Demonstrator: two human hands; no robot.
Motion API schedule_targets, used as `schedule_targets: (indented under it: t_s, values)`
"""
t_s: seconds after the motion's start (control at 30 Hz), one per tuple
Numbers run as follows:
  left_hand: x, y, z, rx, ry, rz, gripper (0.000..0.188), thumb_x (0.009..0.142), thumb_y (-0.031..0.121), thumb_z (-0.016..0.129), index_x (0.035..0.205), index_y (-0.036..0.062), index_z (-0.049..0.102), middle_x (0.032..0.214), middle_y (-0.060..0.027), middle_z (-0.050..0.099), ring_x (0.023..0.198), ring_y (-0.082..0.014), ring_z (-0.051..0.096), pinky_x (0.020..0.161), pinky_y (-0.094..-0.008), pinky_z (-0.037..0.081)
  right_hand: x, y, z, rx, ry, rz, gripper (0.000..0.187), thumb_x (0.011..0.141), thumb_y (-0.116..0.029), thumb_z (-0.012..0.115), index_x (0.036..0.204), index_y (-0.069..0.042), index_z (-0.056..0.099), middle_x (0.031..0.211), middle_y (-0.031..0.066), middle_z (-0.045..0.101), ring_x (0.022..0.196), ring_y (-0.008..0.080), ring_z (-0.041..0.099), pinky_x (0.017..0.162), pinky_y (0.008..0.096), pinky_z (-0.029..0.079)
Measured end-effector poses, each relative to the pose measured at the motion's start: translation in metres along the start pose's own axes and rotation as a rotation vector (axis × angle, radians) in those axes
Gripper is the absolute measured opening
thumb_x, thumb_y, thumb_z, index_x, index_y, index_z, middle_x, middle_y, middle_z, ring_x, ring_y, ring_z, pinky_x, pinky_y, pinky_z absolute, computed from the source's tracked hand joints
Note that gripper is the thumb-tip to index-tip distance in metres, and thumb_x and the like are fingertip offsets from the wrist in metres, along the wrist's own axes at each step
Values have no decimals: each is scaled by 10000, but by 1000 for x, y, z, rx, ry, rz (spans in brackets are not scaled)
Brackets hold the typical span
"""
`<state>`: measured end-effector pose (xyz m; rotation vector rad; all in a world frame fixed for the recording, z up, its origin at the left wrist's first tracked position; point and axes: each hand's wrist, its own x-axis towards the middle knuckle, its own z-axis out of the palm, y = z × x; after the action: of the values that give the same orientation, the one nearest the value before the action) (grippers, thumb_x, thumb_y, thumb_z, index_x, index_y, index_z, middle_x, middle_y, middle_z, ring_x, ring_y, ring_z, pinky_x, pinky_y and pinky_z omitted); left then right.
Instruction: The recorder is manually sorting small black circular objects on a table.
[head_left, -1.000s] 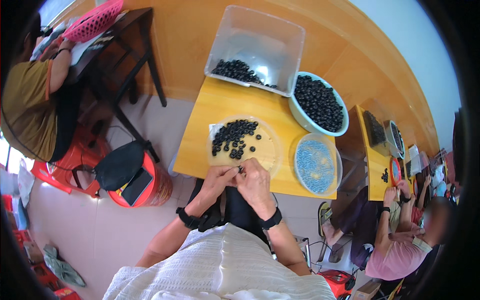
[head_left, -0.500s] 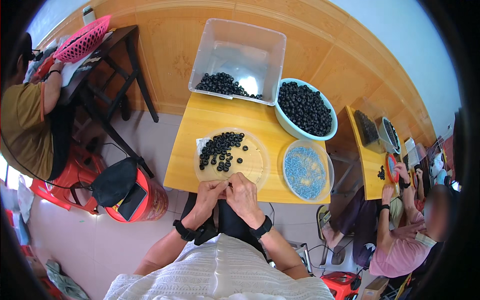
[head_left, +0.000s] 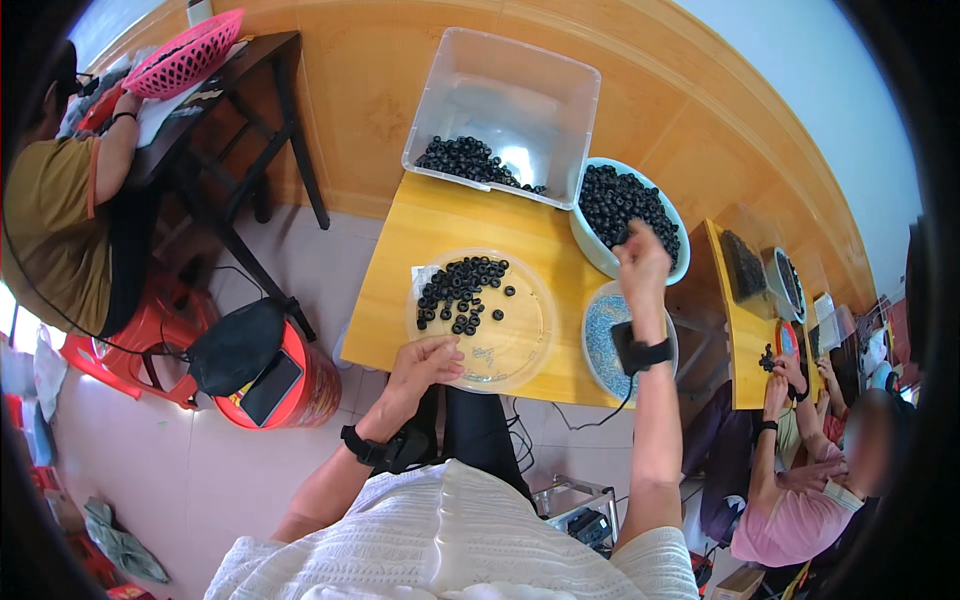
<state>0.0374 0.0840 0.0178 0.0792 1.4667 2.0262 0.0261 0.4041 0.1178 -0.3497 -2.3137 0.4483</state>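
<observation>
My right hand [head_left: 643, 262] reaches over the near rim of a light-blue bowl [head_left: 597, 245] heaped with small black rings [head_left: 620, 200]. Its fingers are drawn together; what they hold, if anything, blends into the rings behind. At the near left edge of a clear round tray [head_left: 535, 350] is my left hand [head_left: 425, 368], thumb and fingers pressed together on something too small to make out. Loose black rings [head_left: 458, 285] lie in the tray's left and upper part, with a few tiny pale-blue pieces [head_left: 487, 357] near its front. My right forearm partly covers a clear tub of small blue pieces [head_left: 607, 335].
A clear plastic bin [head_left: 505, 95] with more black rings stands at the back of the yellow table [head_left: 400, 225]. On the left, a red bucket [head_left: 315, 385] carries a black pouch and a phone. Co-workers sit at a dark table [head_left: 250, 60] and another yellow table [head_left: 745, 370].
My right hand has left my left hand and moved up and right to the bowl. The left hand has shifted slightly. Pale-blue pieces now show near the tray's front.
</observation>
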Motion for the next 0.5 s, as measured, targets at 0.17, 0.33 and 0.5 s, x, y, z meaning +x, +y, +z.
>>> schedule_targets:
  t_s: [0.17, 0.33, 0.5]
  values:
    - [1, -9, -10, -34, 30, -2, 339, 893, 193, 530, 1129, -50, 527, 939, -124, 600, 783, -150, 612, 708, -233, 505, -6, -27, 6, 215, -9, -15, 345, 688, 23, 644, 1028, -10, 595, 876, 147, 622, 699, 224, 618, 652, 314, 488]
    - [5, -10, -9, -34, 15, -15, 285, 874, 137, 544, 1091, -48, 544, 924, -121, 609, 790, -162, 625, 703, -230, 506, -79, -36, 67, 175, -404, -23, 220, 680, 18, 568, 885, -24, 637, 811, 174, 598, 729, 352, 593, 670, 388, 483]
    - [3, -10, -9, -36, 16, -9, 274, 866, 125, 554, 1082, -44, 550, 923, -112, 614, 801, -156, 625, 716, -234, 508, -86, -54, 93, 202, -451, -42, 243, 654, 22, 573, 885, -20, 636, 805, 168, 565, 757, 337, 583, 675, 403, 475]
